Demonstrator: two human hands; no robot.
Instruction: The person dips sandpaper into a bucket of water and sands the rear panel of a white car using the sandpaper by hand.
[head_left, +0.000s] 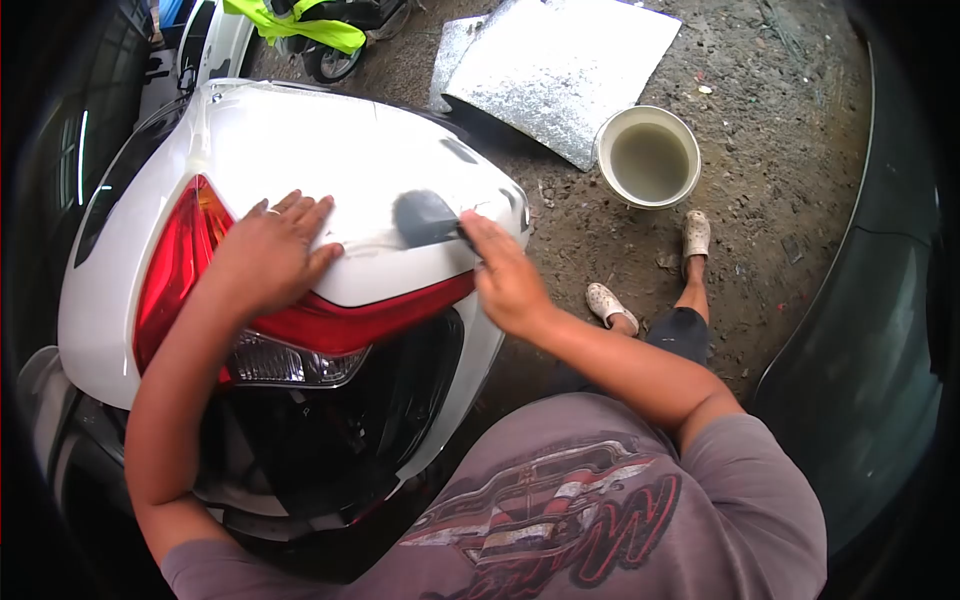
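The white body panel [290, 130] of a vehicle has a red tail light [180, 270] on its left and a red strip along its lower edge. Flat on the panel, above the lamp, rests my left hand [275, 250], fingers apart and holding nothing. My right hand [508, 285] is at the panel's right edge, its fingers closed on one end of a dark flat piece [425, 218]. This piece lies against the white surface and is blurred, so its exact kind cannot be made out. Faint grey smears show on the paint between the hands.
A round bucket of cloudy water [650, 165] stands on the dirt ground beside silvery sheeting [560, 70]. My feet in light clogs are below it. A dark car panel [860, 330] lines the right side. Yellow-green cloth [290, 25] and a wheel are at the top.
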